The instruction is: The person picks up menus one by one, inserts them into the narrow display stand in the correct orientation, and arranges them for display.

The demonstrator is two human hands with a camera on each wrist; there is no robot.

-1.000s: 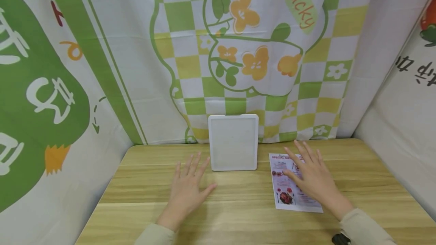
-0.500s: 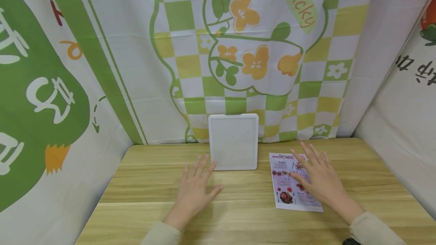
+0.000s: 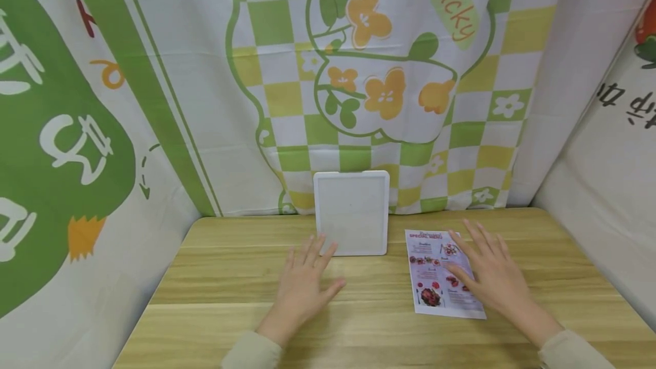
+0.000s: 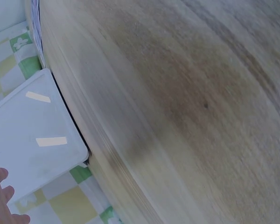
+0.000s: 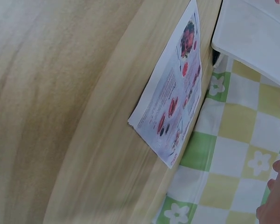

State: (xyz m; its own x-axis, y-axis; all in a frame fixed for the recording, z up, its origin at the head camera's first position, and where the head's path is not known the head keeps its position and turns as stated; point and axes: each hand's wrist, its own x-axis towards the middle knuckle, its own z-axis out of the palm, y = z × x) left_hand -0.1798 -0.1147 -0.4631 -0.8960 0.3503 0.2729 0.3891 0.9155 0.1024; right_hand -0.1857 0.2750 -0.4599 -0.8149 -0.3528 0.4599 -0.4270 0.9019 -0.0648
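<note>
White, the framed panel [image 3: 351, 206] stands upright beyond the left grip [image 3: 302, 289], its face seemingly turned for viewing; the menu [image 3: 430, 272] lies flat on the desk [image 3: 369, 323], partly under the right grip [image 3: 494, 275], print apparently oriented for reading; both grips are empty and loosely spread.

Back wall: hanging cloth [image 3: 394, 130], green-yellow-white checks, orange flowers [image 3: 385, 94], word "Lucky" [image 3: 451, 5] upper right. Left wall: whitish cloth [image 3: 143, 238], big green patch [image 3: 31, 158] with white characters [image 3: 74, 147]. Right wall: pale cloth [image 3: 605, 198], dark characters [image 3: 640, 108]. Wood-grain table [image 3: 200, 278], rounded far corners, against back cloth. Light soft, even.
</note>
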